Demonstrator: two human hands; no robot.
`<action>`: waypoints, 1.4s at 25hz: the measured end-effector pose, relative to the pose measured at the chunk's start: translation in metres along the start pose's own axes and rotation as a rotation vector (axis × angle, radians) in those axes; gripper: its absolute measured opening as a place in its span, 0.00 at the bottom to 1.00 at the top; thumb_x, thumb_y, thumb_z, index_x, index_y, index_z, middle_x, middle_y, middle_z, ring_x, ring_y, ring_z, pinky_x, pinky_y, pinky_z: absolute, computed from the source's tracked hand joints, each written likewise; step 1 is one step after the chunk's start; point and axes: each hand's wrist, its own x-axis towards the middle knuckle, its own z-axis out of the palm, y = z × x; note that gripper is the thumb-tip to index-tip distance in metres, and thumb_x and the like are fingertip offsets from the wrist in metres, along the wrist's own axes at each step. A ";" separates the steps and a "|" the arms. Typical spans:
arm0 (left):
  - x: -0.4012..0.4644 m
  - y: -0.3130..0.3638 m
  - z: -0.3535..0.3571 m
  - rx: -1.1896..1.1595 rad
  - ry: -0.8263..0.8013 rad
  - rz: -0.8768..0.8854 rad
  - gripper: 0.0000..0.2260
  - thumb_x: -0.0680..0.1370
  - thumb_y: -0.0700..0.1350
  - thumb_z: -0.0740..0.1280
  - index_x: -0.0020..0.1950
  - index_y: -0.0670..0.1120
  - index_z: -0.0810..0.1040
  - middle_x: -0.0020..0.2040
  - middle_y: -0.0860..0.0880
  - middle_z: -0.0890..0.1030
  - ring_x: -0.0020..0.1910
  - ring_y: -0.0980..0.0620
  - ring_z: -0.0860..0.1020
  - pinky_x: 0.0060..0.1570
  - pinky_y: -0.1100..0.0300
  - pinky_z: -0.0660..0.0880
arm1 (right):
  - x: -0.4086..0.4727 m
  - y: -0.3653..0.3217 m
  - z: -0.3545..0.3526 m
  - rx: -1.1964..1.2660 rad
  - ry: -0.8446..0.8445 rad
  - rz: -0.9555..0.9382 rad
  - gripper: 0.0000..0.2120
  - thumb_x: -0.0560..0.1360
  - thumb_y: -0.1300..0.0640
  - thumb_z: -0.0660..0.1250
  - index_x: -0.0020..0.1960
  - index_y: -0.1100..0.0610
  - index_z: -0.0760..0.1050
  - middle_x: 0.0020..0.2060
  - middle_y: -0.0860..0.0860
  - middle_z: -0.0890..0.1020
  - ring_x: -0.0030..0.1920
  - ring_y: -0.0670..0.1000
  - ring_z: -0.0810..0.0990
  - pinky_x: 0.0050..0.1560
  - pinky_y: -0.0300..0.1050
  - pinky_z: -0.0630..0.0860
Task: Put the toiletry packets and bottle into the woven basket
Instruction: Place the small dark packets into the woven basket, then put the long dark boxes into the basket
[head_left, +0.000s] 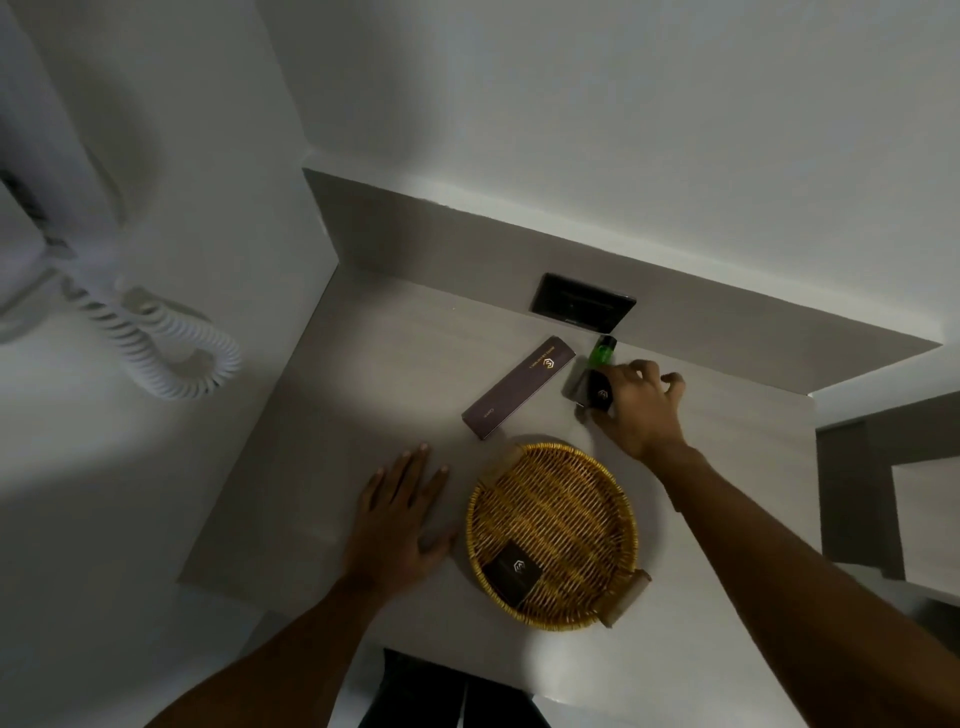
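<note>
A round woven basket (558, 470) sits on the pale counter, with one small dark packet (513, 570) lying inside near its front rim. Beyond the basket lies a long dark purple packet (518, 387). To its right my right hand (641, 410) closes its fingers on a small dark packet (600, 395) that stands against the counter. A small green bottle (602, 351) stands just behind that packet, close to the back ledge. My left hand (402, 519) rests flat on the counter left of the basket, fingers spread, holding nothing.
A dark socket plate (582, 301) is set in the back ledge above the bottle. A white handset with a coiled cord (156, 338) hangs on the wall at the left. The counter's left edge (260, 441) drops off; a step in the wall stands at the right.
</note>
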 end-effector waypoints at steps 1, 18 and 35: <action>0.000 0.000 0.000 -0.004 -0.003 -0.005 0.36 0.76 0.67 0.59 0.81 0.55 0.56 0.83 0.47 0.54 0.81 0.46 0.53 0.75 0.45 0.53 | -0.004 -0.001 -0.008 0.072 0.056 -0.054 0.27 0.71 0.50 0.71 0.67 0.53 0.68 0.64 0.57 0.76 0.67 0.59 0.65 0.64 0.60 0.60; 0.002 0.001 -0.005 -0.050 0.004 0.008 0.36 0.76 0.68 0.58 0.80 0.54 0.59 0.82 0.46 0.54 0.81 0.45 0.52 0.74 0.46 0.53 | -0.114 -0.045 0.046 0.082 -0.331 -0.656 0.26 0.73 0.61 0.70 0.69 0.53 0.70 0.67 0.54 0.75 0.71 0.57 0.67 0.70 0.57 0.67; 0.002 0.002 -0.010 -0.027 0.006 0.030 0.36 0.75 0.68 0.61 0.79 0.52 0.62 0.81 0.44 0.57 0.80 0.43 0.55 0.75 0.46 0.53 | -0.125 0.081 0.023 0.236 0.003 0.346 0.22 0.74 0.59 0.71 0.65 0.63 0.72 0.57 0.65 0.76 0.51 0.65 0.77 0.48 0.58 0.78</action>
